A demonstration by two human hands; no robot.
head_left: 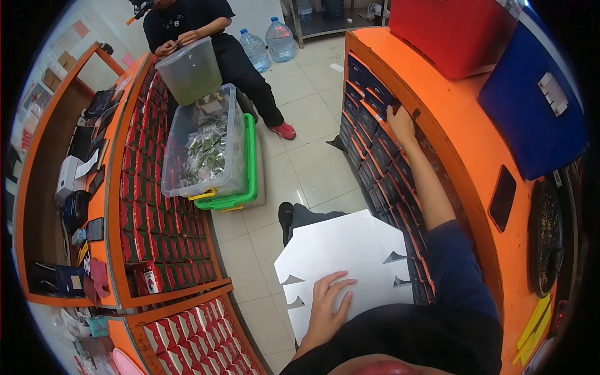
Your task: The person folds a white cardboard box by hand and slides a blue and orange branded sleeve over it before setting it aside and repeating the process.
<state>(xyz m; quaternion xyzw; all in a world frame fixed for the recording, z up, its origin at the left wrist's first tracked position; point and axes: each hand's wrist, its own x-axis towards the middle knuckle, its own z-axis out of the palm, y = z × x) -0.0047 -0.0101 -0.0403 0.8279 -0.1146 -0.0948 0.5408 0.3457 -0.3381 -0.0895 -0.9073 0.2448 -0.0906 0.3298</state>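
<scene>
Flat white notched cardboard (350,250) lies near, my left hand (326,306) spread on it; well apart, my right hand (401,124) rests curled at stacked dark-blue boxes (367,120), far right; I cannot tell its grip.

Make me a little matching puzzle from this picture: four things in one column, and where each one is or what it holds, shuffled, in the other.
Things
1. Left hand
2. Right hand
3. Clear tub
4. Black phone

Places and states
A. Lying on the orange counter
B. At the dark boxes in the shelf
C. Filled with small packets that look green inside
D. Spread on the white sheet

Right pairs: 1-D, 2-B, 3-C, 4-A
</scene>
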